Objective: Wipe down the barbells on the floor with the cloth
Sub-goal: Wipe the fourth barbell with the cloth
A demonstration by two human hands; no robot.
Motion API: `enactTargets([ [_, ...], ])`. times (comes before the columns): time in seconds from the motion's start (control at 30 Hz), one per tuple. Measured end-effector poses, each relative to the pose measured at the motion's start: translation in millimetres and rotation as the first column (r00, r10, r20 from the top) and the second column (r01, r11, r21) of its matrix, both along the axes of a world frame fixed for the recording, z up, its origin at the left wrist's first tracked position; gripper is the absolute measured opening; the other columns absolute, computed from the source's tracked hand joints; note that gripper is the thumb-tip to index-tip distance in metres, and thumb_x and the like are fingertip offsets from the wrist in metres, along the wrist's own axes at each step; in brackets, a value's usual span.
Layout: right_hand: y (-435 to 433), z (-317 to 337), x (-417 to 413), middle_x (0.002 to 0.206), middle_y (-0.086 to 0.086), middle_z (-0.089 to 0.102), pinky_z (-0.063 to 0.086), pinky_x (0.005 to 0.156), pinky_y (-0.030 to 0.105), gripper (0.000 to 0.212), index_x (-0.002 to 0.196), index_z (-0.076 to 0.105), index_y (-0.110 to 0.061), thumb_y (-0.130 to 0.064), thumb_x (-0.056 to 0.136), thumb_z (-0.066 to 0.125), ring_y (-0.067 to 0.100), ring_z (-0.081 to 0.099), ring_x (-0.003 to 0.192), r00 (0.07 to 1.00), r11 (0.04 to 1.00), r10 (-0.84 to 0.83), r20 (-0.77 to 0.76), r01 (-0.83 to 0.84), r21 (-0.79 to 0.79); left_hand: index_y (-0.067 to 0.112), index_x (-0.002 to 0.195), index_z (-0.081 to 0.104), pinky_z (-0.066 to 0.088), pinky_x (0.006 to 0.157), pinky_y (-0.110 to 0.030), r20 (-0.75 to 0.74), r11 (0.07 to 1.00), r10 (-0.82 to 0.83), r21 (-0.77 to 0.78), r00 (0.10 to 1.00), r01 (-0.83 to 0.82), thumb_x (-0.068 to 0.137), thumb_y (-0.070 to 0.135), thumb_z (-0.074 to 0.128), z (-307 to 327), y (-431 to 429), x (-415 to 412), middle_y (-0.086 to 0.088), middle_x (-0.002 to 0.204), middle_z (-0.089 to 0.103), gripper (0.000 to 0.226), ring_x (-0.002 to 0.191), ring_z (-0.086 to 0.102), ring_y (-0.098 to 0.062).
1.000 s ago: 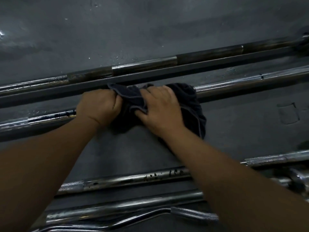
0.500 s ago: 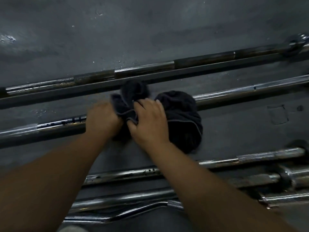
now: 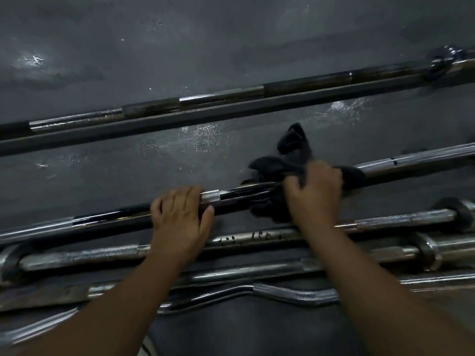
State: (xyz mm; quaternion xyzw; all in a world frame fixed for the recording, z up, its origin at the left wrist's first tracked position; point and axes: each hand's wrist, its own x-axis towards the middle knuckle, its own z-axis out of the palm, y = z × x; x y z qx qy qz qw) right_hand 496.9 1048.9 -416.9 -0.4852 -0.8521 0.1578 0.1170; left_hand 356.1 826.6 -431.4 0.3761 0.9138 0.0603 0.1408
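A dark grey floor (image 3: 180, 47) holds several barbells running left to right, all cut off at the frame edges. The nearer bars (image 3: 257, 237) are partly hidden under the forearms. A dark cloth (image 3: 290, 150) is bunched round the middle barbell (image 3: 244, 192), right of centre, and hides the shaft there. The blurred right hand (image 3: 316, 194) clutches the cloth. Further left, the left hand (image 3: 180, 217) curls its fingers over the same bar.

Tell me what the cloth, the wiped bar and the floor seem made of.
Cloth: dark soft fabric, perhaps microfibre; it bunches in folds. Wiped bar: polished metal, likely chromed steel; sharp glints, knurled band. Floor: dark matte, maybe rubber; dull sheen.
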Motion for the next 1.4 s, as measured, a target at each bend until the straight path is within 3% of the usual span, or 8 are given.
enactTargets([
  [0.17,-83.9,-9.3,-71.8,0.096,0.002,0.065,0.035,0.108,0.046,0.046,0.087,0.063,-0.018,-0.06,0.091,0.046,0.024,0.056,0.1,0.941,0.941,0.337,-0.021,-0.338,-0.033,0.02,0.121,0.055,0.031,0.098,-0.048,-0.063,0.999,-0.03,0.02,0.998,0.031,0.092,0.05,0.032,1.0,15.8,-21.2,-0.004,0.122,0.059,0.047,0.114,0.05,-0.029],
  [0.33,-28.3,-19.8,-72.0,0.096,0.008,0.065,0.04,0.096,0.044,0.034,0.099,0.065,-0.014,-0.045,0.091,0.054,0.031,0.059,0.094,0.845,0.842,0.534,-0.02,-0.53,0.101,0.017,0.109,0.055,0.037,0.085,-0.042,-0.082,0.996,-0.066,0.049,0.994,0.07,0.088,0.045,0.038,3.0,45.3,-67.9,-0.008,0.111,0.062,0.039,0.103,0.056,-0.03],
  [0.43,48.3,-27.1,-32.7,0.096,0.017,0.06,0.041,0.086,0.046,0.03,0.099,0.06,-0.008,-0.035,0.09,0.052,0.037,0.055,0.091,0.937,0.919,0.347,0.047,-0.35,0.18,0.021,0.111,0.056,0.036,0.082,-0.038,-0.071,0.989,-0.099,0.102,0.993,0.106,0.089,0.043,0.042,-0.4,56.5,-95.7,-0.004,0.106,0.063,0.034,0.099,0.056,-0.027],
  [0.63,69.7,-25.5,-62.5,0.122,0.026,0.059,0.034,0.109,0.054,0.054,0.108,0.063,0.003,-0.04,0.091,0.036,0.043,0.045,0.128,0.989,0.989,-0.144,0.008,0.144,0.01,0.021,0.094,0.058,0.035,0.073,-0.036,-0.115,0.986,-0.094,0.123,0.989,0.108,0.092,0.043,0.04,-7.0,78.7,-121.1,-0.003,0.089,0.06,0.028,0.086,0.054,-0.027],
  [0.8,-67.9,-21.5,-84.1,0.167,0.012,0.01,0.029,0.113,0.055,0.073,0.147,0.042,-0.028,-0.059,0.082,0.057,0.038,0.01,0.152,0.908,0.914,0.403,0.117,-0.393,-0.103,0.014,0.1,0.059,0.041,0.07,-0.04,-0.085,0.986,-0.115,0.111,0.99,0.124,0.089,0.047,0.031,-0.9,80.1,-128.0,-0.013,0.094,0.063,0.045,0.089,0.057,-0.036],
  [1.07,-58.6,-3.3,-38.3,0.123,0.01,0.053,0.049,0.086,0.042,0.046,0.121,0.065,-0.025,-0.042,0.079,0.07,0.036,0.053,0.108,0.89,0.935,0.284,0.358,-0.174,-0.31,0.02,0.104,0.06,0.039,0.084,-0.041,-0.064,0.988,-0.139,0.062,0.988,0.143,0.098,0.048,0.028,-2.5,67.5,-117.8,-0.005,0.103,0.062,0.043,0.099,0.056,-0.029],
  [1.17,-50.7,23.7,-34.0,0.121,0.01,0.056,0.05,0.083,0.037,0.036,0.119,0.061,-0.026,-0.042,0.086,0.059,0.034,0.058,0.107,0.908,0.86,0.304,0.288,-0.131,-0.493,0.019,0.129,0.053,0.033,0.103,-0.044,0.005,0.994,-0.104,-0.037,0.995,0.104,0.093,0.053,0.022,8.2,54.4,-93.1,-0.009,0.128,0.06,0.058,0.119,0.053,-0.031],
  [1.4,-36.2,115.6,-13.9,0.112,0.007,0.057,0.046,0.076,0.035,0.034,0.117,0.061,-0.028,-0.039,0.084,0.062,0.032,0.06,0.098,0.974,0.924,0.191,0.12,-0.137,-0.357,0.02,0.157,0.015,0.022,0.119,-0.038,0.291,0.94,-0.113,-0.28,0.95,0.197,0.098,0.053,0.041,68.7,29.9,-68.9,-0.008,0.165,0.014,0.073,0.149,0.021,-0.027],
])
